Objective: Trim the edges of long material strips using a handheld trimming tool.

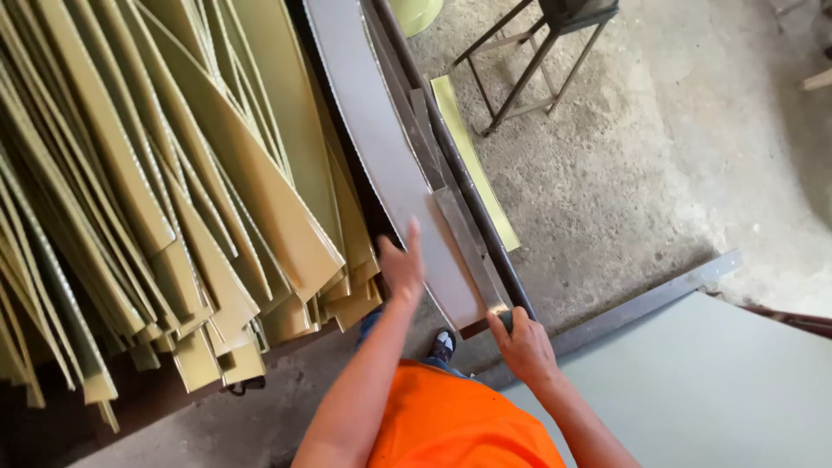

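The person stands close against a long cutting machine, both arms reaching forward. The left hand [402, 265] lies flat, fingers [413, 234] stretched straight and together, pressing down on the near end of a long grey sheet [373, 130] that runs away along the machine's bed. It grips nothing — just an open palm on the metal. The right hand [523, 345] is curled closed around the near end of the dark lever arm [472, 195], which runs alongside the grey sheet's right edge; a shiny blade strip [468, 247] sits between sheet and lever, just beside both.

To the left of the sheet, a thick heap of yellow-green strips [173, 191] is piled on a bench [156, 403], their cut ends fanned out and overhanging its near edge. One more yellow-green strip [472, 160] lies on the concrete floor [624, 173] to the right of the lever, close under it.

Further off on the floor stands a metal-framed stool [537, 61]. At the lower right a large pale grey panel [693, 390] takes up the corner, with a dark metal bar [641, 303] along its upper edge. Below, the person's orange shirt [459, 425] and one dark shoe [443, 345] show between the arms.
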